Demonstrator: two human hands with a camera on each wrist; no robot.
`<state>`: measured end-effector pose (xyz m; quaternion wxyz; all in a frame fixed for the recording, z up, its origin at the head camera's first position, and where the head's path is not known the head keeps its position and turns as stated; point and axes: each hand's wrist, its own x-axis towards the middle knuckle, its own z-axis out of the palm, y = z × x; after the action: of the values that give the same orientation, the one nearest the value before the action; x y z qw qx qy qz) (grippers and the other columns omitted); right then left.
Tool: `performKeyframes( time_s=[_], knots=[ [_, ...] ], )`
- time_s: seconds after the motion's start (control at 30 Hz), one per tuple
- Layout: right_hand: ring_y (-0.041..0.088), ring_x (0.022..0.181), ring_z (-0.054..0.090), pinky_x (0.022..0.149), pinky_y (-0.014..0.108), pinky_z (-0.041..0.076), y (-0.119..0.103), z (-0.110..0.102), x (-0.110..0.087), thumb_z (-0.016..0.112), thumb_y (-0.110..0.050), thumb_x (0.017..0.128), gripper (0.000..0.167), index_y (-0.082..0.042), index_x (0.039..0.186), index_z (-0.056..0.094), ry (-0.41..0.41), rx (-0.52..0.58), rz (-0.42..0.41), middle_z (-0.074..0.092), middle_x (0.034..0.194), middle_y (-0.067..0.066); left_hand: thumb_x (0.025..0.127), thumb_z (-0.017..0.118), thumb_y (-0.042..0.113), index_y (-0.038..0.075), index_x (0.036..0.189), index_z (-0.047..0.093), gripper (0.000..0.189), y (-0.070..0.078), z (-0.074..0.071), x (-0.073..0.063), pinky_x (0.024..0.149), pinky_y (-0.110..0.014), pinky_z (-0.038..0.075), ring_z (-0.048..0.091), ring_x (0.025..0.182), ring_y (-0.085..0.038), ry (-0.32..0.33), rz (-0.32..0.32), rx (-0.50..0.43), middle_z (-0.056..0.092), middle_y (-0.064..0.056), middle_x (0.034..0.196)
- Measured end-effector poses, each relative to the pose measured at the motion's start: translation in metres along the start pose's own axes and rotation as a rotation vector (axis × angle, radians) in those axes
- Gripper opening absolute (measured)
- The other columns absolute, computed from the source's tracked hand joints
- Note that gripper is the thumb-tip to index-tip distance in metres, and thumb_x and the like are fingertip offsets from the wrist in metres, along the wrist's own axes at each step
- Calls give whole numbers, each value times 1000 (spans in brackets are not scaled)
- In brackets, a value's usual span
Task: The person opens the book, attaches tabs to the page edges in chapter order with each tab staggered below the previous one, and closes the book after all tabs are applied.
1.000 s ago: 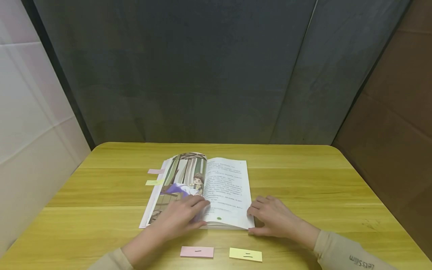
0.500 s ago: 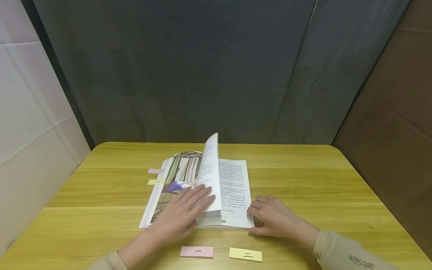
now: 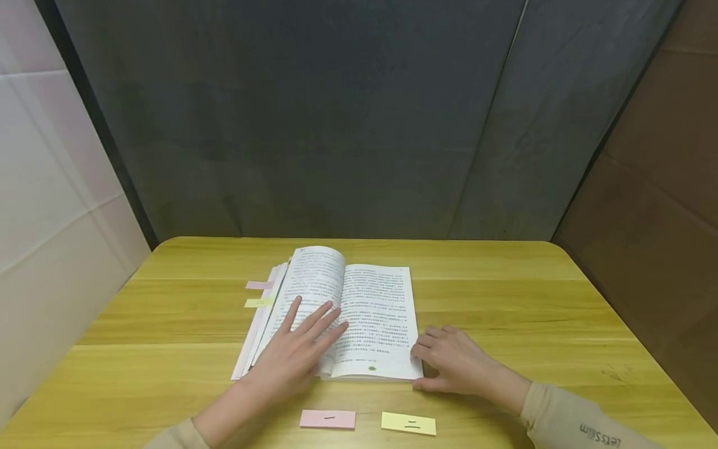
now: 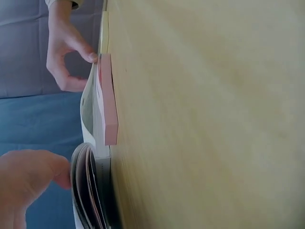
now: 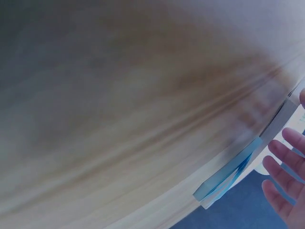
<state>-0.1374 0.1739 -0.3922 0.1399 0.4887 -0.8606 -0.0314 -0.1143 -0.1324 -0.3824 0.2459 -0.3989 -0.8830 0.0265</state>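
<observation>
An open book lies on the wooden table, with printed text on both facing pages. My left hand rests on the left page with its fingers spread. In the left wrist view, the left-hand leaves bow upward beside the fingers. At the lower right corner of the book, my right hand holds the edge, with thumb low and fingers curled at the side. A pink tab and a yellow tab stick out from the left edge of the leaves.
In front of the book lie a pink sticky-note pad marked with one stroke and a yellow pad with two strokes. Behind the wooden table stands a dark grey panel; fabric walls flank both sides.
A leaf has been turned from right to left by my left hand, rising and then lying down over the illustrated page. The right hand has stayed at the corner.
</observation>
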Motion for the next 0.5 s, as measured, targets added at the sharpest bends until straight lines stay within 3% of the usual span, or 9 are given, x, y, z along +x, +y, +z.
performKeyframes(
  time_s=[0.13,0.3,0.4,0.5],
  knots=[
    [10,79,47,64,29,41,0,0,0,53,-58,77,44,-17,91,62,-2,2,5,55,87,-7,64,59,3,12,126,47,64,7,6,3,98,-44,24,40,117,-24,-29,-3,-83,51,-8,122],
    [10,79,48,64,29,42,-1,-1,1,54,-57,76,44,-17,91,62,-3,1,9,56,87,-7,71,58,8,11,116,55,46,15,12,8,83,-37,42,53,99,-20,-36,4,-122,58,-3,106],
    [10,79,48,64,29,42,-1,-2,1,54,-57,76,43,-17,91,62,-8,0,11,56,87,-7,76,60,19,10,109,59,34,18,13,10,75,-34,46,56,91,-19,-28,1,-115,59,-3,98],
    [10,79,48,65,30,42,0,-2,1,55,-56,76,43,-17,91,62,-11,5,13,56,87,-7,79,58,34,10,105,60,36,19,13,13,65,-31,48,57,85,-18,-32,-11,-99,60,-3,94]
  ],
)
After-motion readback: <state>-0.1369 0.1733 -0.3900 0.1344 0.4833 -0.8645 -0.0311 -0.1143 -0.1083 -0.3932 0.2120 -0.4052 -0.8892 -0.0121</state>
